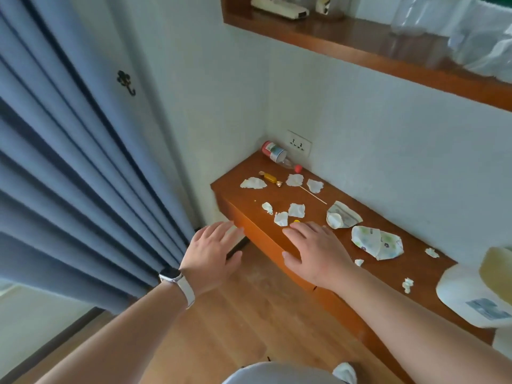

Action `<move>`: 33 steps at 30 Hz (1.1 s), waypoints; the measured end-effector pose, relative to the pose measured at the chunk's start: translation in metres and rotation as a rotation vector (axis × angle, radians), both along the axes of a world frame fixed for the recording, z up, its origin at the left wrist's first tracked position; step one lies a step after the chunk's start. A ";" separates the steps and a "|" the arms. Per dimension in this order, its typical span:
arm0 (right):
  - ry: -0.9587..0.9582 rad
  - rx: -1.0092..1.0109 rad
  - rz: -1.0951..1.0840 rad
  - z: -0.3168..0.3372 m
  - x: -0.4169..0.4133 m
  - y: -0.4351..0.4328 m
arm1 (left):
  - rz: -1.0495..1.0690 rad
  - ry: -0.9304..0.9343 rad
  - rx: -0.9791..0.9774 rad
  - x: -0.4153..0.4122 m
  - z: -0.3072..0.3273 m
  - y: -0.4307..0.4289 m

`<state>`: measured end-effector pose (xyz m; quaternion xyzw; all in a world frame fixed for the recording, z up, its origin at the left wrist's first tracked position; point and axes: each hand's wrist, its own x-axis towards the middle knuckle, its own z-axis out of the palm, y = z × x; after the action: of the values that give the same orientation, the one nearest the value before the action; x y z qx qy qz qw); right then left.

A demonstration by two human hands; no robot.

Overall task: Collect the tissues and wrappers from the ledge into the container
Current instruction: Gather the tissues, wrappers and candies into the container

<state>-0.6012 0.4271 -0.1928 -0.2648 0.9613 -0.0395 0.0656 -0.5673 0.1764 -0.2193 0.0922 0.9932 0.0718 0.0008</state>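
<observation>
Tissues (296, 210): 6 crumpled white pieces lie scattered over the far half of the counter (249, 198); 3 smaller scraps (407, 284) lie toward its near end.
Wrappers: a gold candy wrapper (270, 178) lies between 2 of the far tissues; a grey-printed wrapper (343, 214) and a larger flower-printed wrapper (377, 242) lie near the wall, just beside each other.
Container (457, 289): white, with a label, at the near right end of the counter; partly cut off by the frame edge.
Left hand (213, 250): released, fingers straight and spread, grasping nothing; held off the counter's left front corner, above the floor (249, 314).
Right hand (315, 250): released, fingers extended and flat, grasping nothing; held over the counter's front edge, fingertips just beside the nearest tissue; contact with the wood cannot be told.
Watch (173, 274): white strap, on the left wrist.
Bottle (277, 153): lying on its side in the far corner, red cap toward the wall socket (299, 144).
Stick (315, 195): thin, pale, lying between the far tissues and the grey-printed wrapper.
Curtain (69, 162): blue, pleated, at left.
Shelf (360, 42): wooden, above the counter.
</observation>
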 end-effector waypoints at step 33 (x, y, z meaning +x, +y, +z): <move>-0.236 -0.066 -0.114 -0.090 -0.204 -0.043 | -0.034 -0.127 0.051 -0.223 -0.051 -0.026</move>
<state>-0.8054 0.3841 -0.2826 -0.2050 0.9586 -0.1056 0.1670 -0.7906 0.1501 -0.2700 0.1044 0.9872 0.1030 0.0629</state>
